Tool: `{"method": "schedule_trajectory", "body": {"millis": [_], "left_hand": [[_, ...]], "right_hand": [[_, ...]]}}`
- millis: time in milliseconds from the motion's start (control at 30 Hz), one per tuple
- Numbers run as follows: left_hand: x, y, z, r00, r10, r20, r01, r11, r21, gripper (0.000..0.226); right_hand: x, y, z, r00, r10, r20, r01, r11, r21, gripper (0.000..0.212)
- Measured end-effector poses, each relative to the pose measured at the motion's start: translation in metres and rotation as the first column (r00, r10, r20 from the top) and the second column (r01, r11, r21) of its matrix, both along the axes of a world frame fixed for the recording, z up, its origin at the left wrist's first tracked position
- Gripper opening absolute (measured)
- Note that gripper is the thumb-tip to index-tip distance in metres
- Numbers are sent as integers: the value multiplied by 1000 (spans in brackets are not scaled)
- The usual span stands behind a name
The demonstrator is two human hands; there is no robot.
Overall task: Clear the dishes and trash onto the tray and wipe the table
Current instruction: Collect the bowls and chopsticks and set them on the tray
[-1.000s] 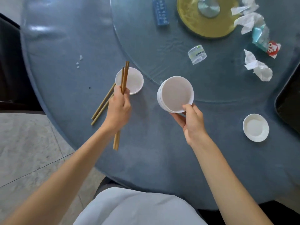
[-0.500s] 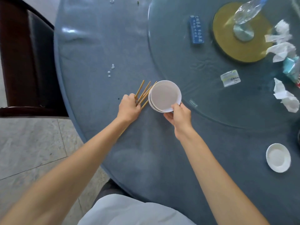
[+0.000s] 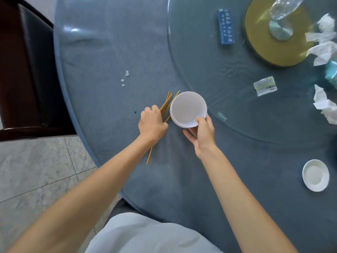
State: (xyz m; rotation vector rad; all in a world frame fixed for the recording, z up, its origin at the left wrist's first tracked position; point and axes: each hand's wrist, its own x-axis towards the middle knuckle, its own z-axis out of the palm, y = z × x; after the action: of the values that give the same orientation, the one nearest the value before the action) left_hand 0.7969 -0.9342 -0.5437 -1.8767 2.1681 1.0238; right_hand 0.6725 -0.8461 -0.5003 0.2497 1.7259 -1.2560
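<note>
Both of your hands are full: your left hand (image 3: 152, 123) grips the chopsticks (image 3: 166, 106), your right hand (image 3: 202, 136) pinches the white bowl (image 3: 187, 109) near the table's (image 3: 94, 57) left edge. White drops (image 3: 125, 78) lie far-left; a small dish (image 3: 315, 175) sits well right.

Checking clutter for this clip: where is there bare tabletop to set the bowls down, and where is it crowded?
Bare cloth lies between the right hand holding the bowls and the small white dish, and along the near table edge. Crowded: the crumpled napkins and wrappers on the glass turntable at far right.
</note>
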Motion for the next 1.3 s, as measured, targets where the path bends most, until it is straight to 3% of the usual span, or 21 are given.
{"method": "schedule_trajectory", "body": {"millis": [167,333,700,933,1100,1300], "left_hand": [[0,7,-1,999,-26,35,27,999,-31,43],[-1,9,0,994,-41,102,48,997,-63,30],[6,24,-7,977,-97,188,99,995,-5,34],[14,46,-13,957,-190,218,220,968,-123,27],[27,61,-24,932,-293,215,347,893,-286,24],[39,75,-27,908,-342,241,403,872,-279,27]], "right_hand": [[-3,6,0,980,-127,152,144,983,-109,46],[-6,23,-5,969,-187,161,205,973,-104,45],[7,96,9,931,-330,158,348,932,-104,43],[27,160,12,873,-449,192,476,870,-127,43],[45,201,8,850,-486,203,515,848,-124,41],[70,249,2,810,-551,201,583,795,-169,36]]}}
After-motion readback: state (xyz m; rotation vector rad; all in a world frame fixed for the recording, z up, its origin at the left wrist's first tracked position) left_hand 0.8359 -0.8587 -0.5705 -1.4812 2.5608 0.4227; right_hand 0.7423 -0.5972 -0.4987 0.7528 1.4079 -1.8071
